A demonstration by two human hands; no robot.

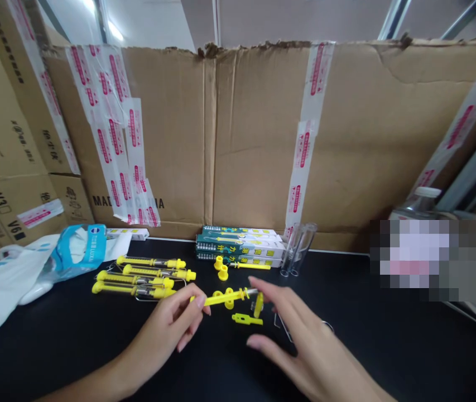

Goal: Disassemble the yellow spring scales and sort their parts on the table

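Note:
My left hand [179, 312] pinches one end of a slim yellow plastic rod [223, 299], a tubular spring scale's inner part by its look, with a metallic piece at its far right end. My right hand [290, 324] has thumb and fingers apart, its index fingertip at that metallic end; whether it touches cannot be told. Beneath the rod lie yellow flanged caps [229, 301] and a flat yellow slotted piece [246, 319]. Another small yellow piece [258, 305] is partly behind my right fingers. Bent metal wire [283, 325] shows beside my right hand, mostly covered by it.
Several yellow spring scales [137, 281] lie at left near a blue-and-white packet [79, 251]. Stacked boxes [238, 248], clear tubes [298, 251], two yellow caps [221, 269] and another yellow rod [252, 266] sit before the cardboard wall [258, 139]. A bottle [424, 204] stands right.

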